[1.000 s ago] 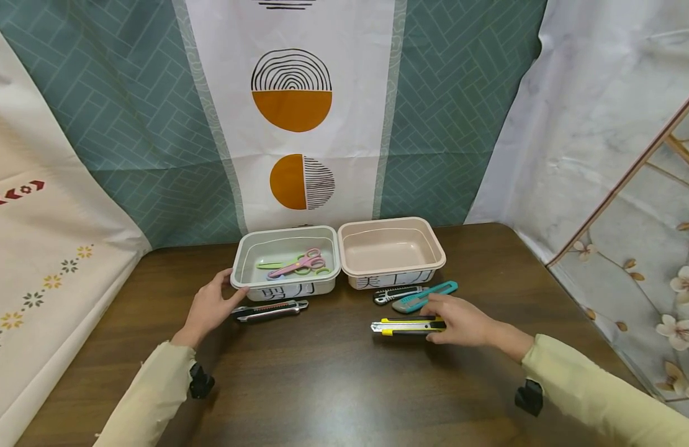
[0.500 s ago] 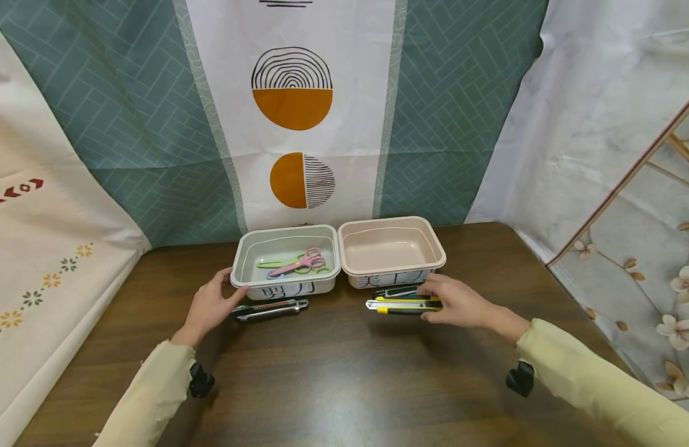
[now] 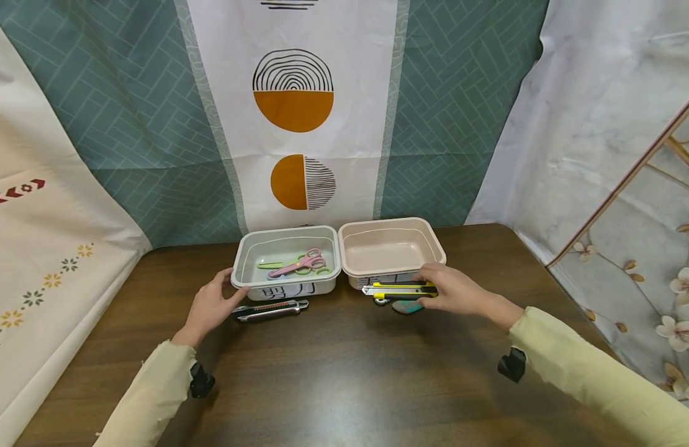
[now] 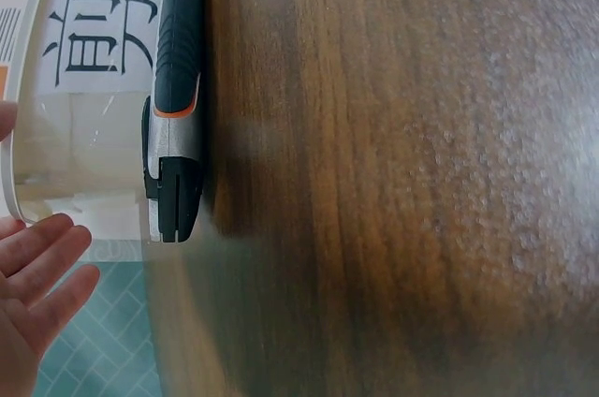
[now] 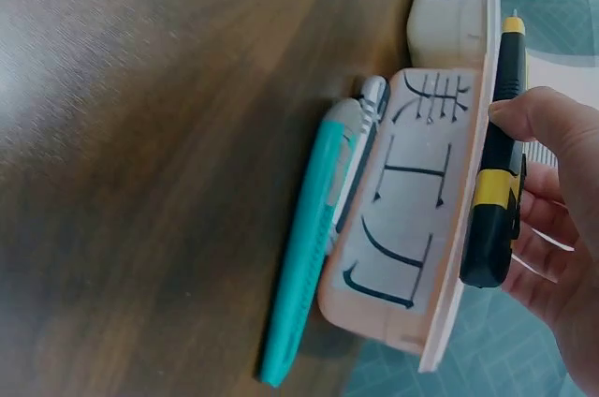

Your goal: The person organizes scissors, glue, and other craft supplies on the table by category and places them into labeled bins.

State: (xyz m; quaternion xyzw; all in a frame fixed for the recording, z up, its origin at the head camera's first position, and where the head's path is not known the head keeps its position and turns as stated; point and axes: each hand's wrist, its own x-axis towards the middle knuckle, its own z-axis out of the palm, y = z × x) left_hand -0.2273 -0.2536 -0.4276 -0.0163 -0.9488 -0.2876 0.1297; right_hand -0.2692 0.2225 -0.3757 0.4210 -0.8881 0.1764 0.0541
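Note:
My right hand [image 3: 453,290] holds a yellow-and-black utility knife [image 5: 499,158] between thumb and fingers, its metal nose pointing left. The knife is raised at the front rim of the beige bin [image 3: 391,271]. Below it on the table lie a teal utility knife [image 5: 304,252] and a black-and-silver utility knife [image 5: 360,149], partly hidden in the head view. My left hand [image 3: 210,305] rests at the left front corner of the grey-green bin [image 3: 285,233], thumb on the front rim and loosely extended fingers by the end wall. Another black-and-silver utility knife [image 4: 176,107] lies before that bin.
Pink scissors [image 3: 291,267] and green scissors [image 3: 273,265] lie in the grey-green bin. Both bins stand side by side at the back of the wooden table [image 3: 333,372], with written labels on their fronts. A patterned curtain [image 3: 450,112] hangs behind.
My right hand has carried the yellow-and-black utility knife up and slightly left, to the beige bin's front, over the other two knives. My left hand stays at its bin corner.

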